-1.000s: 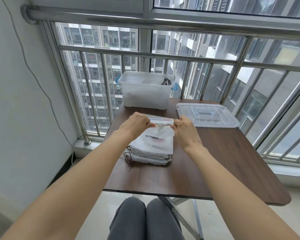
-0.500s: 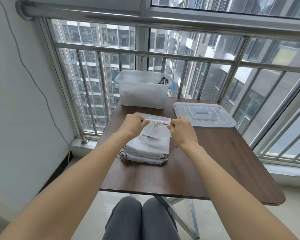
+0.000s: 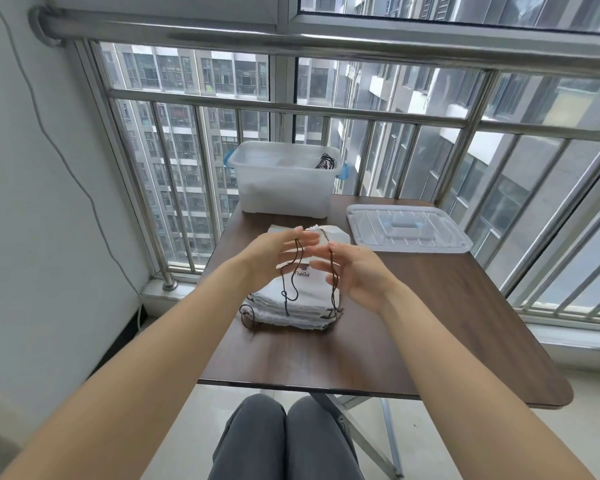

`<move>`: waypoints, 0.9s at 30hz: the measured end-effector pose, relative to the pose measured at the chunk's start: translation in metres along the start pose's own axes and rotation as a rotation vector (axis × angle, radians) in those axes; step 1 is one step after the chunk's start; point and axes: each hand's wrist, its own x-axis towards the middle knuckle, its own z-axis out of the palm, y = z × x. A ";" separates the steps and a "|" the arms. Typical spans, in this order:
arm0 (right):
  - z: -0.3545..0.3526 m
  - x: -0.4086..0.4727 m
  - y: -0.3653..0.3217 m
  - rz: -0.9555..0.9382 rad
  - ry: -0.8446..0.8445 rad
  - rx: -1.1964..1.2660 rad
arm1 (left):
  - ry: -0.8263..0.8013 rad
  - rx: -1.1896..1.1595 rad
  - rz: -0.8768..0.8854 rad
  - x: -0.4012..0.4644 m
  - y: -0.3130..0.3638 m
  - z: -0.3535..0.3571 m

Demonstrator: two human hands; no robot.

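White cloth pouch (image 3: 336, 234) with a gathered top sits up by the fingertips of both hands, above the far end of the stack of folded white bags (image 3: 291, 306). Cannot tell if the pouch hangs free or rests on something behind the hands.

Two black cords run out from the gathered top. The left cord (image 3: 293, 271) drapes over the left hand (image 3: 274, 259) near its fingertips and dangles in a loop down to the stack. The right cord (image 3: 333, 278) drapes across the fingers of the right hand (image 3: 357, 275) and hangs straight down.

Both hands are spread, fingers stretched out nearly straight, palms facing each other, just apart, raised off the stack. Slight blur on the fingertips.

The stack lies on the brown wood-grain bench (image 3: 395, 323), left of middle, with black cord ends sticking out at its near corners. A clear plastic bin (image 3: 284, 188) with blue handles stands at the far edge, with a tangle of black cord in it at the right. The bin's clear lid (image 3: 407, 228) lies flat to the right of the pouch, well apart from the hands.

A steel railing (image 3: 291, 109) stands behind the bench. Grey-trousered knees (image 3: 284, 441) show below the near edge.
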 end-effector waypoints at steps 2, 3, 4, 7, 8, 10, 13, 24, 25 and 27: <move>0.004 -0.001 0.004 0.020 -0.028 0.112 | 0.001 -0.028 -0.005 0.000 -0.002 0.003; 0.006 -0.001 0.005 0.031 -0.046 0.144 | -0.002 -0.032 -0.011 -0.001 -0.003 0.006; 0.009 -0.002 0.006 0.044 -0.071 0.165 | -0.007 -0.044 -0.014 -0.001 -0.004 0.008; 0.016 -0.002 0.008 0.049 -0.134 0.153 | -0.023 -0.111 0.004 -0.001 -0.006 0.013; 0.017 -0.002 0.007 0.040 -0.136 0.124 | -0.022 -0.119 0.010 -0.001 -0.006 0.014; 0.019 0.000 0.008 -0.004 -0.095 -0.028 | -0.008 -0.104 0.016 -0.001 -0.006 0.014; 0.019 -0.002 0.008 -0.201 0.039 -0.678 | 0.043 -0.046 0.020 -0.001 -0.005 0.015; 0.002 0.000 0.023 -0.841 0.174 -1.583 | 0.277 0.018 0.160 -0.005 -0.005 0.017; 0.002 0.000 0.024 -0.851 0.165 -1.586 | 0.301 0.017 0.170 -0.004 -0.004 0.018; 0.002 -0.001 0.025 -0.862 0.154 -1.589 | 0.352 0.030 0.172 -0.001 -0.004 0.021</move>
